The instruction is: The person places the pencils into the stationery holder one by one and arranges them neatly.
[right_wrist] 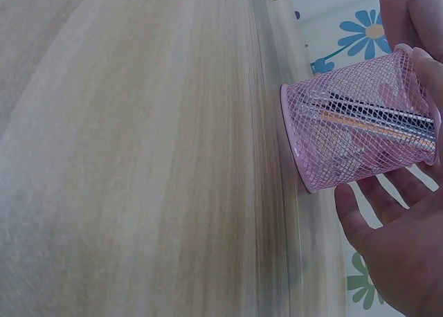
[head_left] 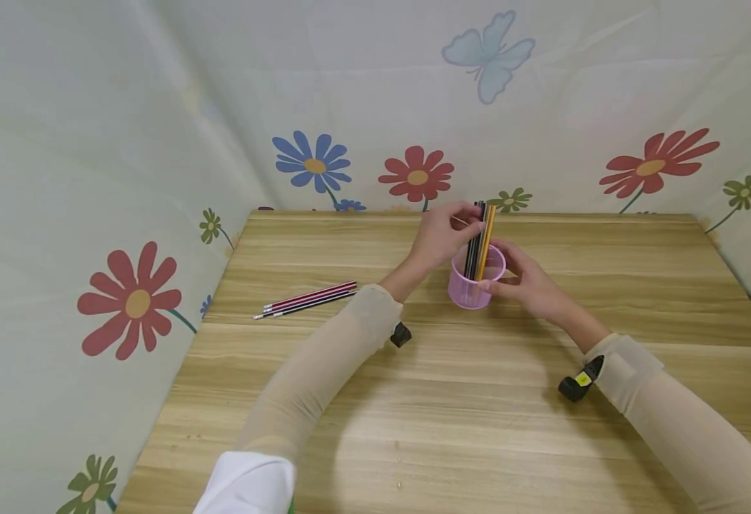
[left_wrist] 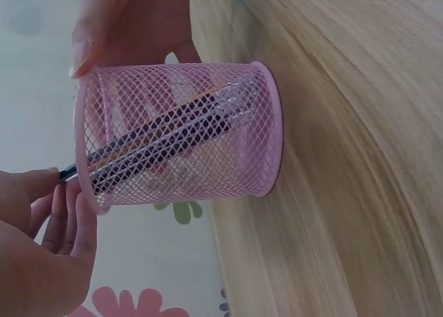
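Note:
A pink mesh pencil cup point(head_left: 468, 296) stands upright on the wooden table, with several black pencils point(head_left: 473, 250) and a yellow-orange pencil point(head_left: 487, 243) inside. My left hand point(head_left: 440, 232) is at the cup's rim; its thumb and fingers pinch the upper end of a dark pencil point(left_wrist: 67, 173) standing in the cup. From the other side my right hand point(head_left: 536, 287) grips the cup, thumb near the rim and fingers around the far wall. Through the mesh point(right_wrist: 367, 123) the pencils' lower ends show, leaning to one side.
To the left of the cup lie several pencils point(head_left: 308, 300), dark red and black, side by side on the table point(head_left: 452, 414). A white cloth backdrop point(head_left: 363, 86) printed with flowers and a butterfly rises behind the table's far edge and along its left side.

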`<action>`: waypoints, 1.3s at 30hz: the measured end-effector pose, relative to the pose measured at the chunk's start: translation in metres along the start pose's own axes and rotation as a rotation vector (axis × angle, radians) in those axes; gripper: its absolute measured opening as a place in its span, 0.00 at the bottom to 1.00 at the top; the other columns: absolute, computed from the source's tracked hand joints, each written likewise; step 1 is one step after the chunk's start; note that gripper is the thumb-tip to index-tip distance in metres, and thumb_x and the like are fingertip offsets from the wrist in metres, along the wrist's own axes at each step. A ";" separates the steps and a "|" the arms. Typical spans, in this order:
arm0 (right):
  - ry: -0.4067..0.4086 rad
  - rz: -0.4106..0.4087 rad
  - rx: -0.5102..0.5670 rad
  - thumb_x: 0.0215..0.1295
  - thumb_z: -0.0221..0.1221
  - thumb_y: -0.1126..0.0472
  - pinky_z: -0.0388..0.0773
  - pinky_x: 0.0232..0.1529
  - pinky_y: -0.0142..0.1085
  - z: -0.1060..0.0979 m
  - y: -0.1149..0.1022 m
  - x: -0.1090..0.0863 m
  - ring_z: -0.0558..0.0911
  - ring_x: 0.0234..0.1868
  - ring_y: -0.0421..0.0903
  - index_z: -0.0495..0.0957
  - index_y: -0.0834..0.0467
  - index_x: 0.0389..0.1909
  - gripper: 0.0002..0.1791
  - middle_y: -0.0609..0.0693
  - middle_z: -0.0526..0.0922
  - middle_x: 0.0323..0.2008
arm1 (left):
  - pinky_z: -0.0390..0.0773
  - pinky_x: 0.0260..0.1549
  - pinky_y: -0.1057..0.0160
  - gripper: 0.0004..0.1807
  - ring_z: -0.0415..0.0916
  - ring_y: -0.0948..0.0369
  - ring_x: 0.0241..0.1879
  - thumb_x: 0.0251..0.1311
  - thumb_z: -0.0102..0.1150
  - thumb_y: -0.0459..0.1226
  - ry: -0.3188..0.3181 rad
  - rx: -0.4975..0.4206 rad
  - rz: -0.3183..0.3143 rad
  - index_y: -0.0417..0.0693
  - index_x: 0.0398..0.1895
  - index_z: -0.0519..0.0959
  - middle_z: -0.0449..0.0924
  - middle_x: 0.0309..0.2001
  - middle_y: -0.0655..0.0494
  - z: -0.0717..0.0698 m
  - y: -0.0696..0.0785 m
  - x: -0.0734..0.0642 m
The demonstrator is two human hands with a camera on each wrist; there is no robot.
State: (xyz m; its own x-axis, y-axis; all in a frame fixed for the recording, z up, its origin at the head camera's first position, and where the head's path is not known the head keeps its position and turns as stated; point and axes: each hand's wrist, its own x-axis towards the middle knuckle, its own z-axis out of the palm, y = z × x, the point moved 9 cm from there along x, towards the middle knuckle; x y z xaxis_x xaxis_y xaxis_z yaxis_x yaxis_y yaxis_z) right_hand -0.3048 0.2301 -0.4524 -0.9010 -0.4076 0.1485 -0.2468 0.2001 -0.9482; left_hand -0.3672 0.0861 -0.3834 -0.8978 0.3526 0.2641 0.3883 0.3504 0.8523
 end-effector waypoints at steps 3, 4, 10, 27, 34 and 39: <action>-0.001 0.002 -0.001 0.70 0.67 0.70 0.67 0.71 0.66 0.000 0.000 0.000 0.63 0.78 0.61 0.58 0.57 0.81 0.43 0.59 0.64 0.77 | 0.83 0.43 0.71 0.12 0.84 0.64 0.40 0.72 0.69 0.40 -0.021 0.026 -0.006 0.48 0.54 0.84 0.87 0.44 0.58 0.002 -0.001 -0.002; 0.000 0.003 -0.001 0.70 0.67 0.70 0.67 0.71 0.65 0.000 -0.001 0.000 0.63 0.78 0.60 0.58 0.57 0.81 0.43 0.59 0.64 0.77 | 0.83 0.43 0.71 0.12 0.84 0.64 0.41 0.72 0.69 0.41 -0.026 0.025 -0.009 0.48 0.53 0.84 0.87 0.44 0.58 0.002 -0.002 -0.003; 0.000 0.002 0.012 0.69 0.67 0.71 0.65 0.71 0.66 0.000 0.000 0.000 0.64 0.78 0.59 0.59 0.58 0.81 0.43 0.59 0.65 0.77 | 0.83 0.47 0.70 0.11 0.84 0.63 0.43 0.71 0.70 0.41 -0.038 -0.024 -0.001 0.50 0.51 0.83 0.86 0.45 0.58 -0.007 -0.007 -0.008; 0.013 0.029 -0.028 0.69 0.69 0.70 0.72 0.69 0.59 -0.002 0.003 0.000 0.65 0.77 0.62 0.58 0.57 0.81 0.44 0.61 0.66 0.76 | 0.83 0.52 0.59 0.14 0.83 0.61 0.47 0.70 0.71 0.43 -0.110 0.071 -0.025 0.50 0.55 0.85 0.86 0.45 0.59 -0.096 -0.040 -0.040; 0.011 0.039 -0.016 0.69 0.69 0.69 0.68 0.71 0.63 -0.001 0.002 -0.002 0.64 0.78 0.61 0.58 0.56 0.82 0.44 0.60 0.65 0.77 | 0.83 0.53 0.54 0.15 0.82 0.57 0.49 0.70 0.70 0.44 -0.148 0.158 -0.133 0.50 0.55 0.85 0.85 0.47 0.57 -0.132 -0.078 -0.062; 0.011 0.018 0.001 0.68 0.69 0.70 0.67 0.72 0.63 0.000 0.000 -0.001 0.63 0.79 0.60 0.60 0.57 0.81 0.43 0.59 0.66 0.76 | 0.83 0.53 0.54 0.12 0.83 0.55 0.47 0.69 0.71 0.42 -0.189 0.232 -0.163 0.46 0.50 0.86 0.85 0.46 0.53 -0.152 -0.103 -0.079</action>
State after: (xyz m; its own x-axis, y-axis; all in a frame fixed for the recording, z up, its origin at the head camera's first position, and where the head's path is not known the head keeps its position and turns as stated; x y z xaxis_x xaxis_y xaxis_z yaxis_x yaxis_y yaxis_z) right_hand -0.3040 0.2302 -0.4529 -0.9092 -0.3941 0.1344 -0.2301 0.2063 -0.9511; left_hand -0.3680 -0.1102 -0.4235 -0.9057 0.4231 0.0259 0.2998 0.5960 0.7449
